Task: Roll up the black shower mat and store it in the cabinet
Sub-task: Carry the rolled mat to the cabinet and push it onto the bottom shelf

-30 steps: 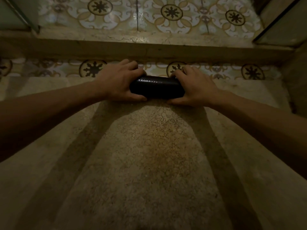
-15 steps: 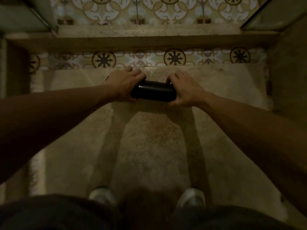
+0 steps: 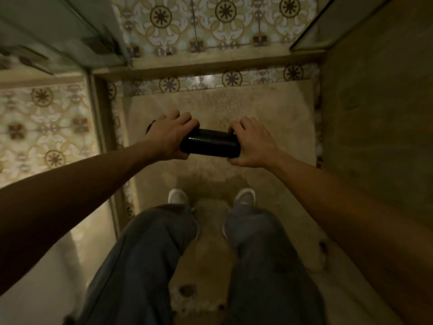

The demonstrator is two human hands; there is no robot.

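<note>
The black shower mat (image 3: 210,143) is a tight, glossy roll held level in the air above the floor, in the middle of the head view. My left hand (image 3: 169,134) wraps its left end, fingers over the top and thumb beneath. My right hand (image 3: 251,144) grips its right end the same way. A small dark tip of the roll shows past my left hand. Both arms are stretched forward. No cabinet shows clearly.
I stand on a beige speckled floor (image 3: 222,106), my legs in grey trousers and light shoes (image 3: 244,197) below the roll. A raised stone step (image 3: 210,65) with patterned tiles lies ahead. A glass door frame (image 3: 103,137) stands left, a plain wall (image 3: 375,113) right.
The roll has come up off the floor, still held in both hands. The view has risen and pulled back, so my legs, shoes and the side walls now show.
</note>
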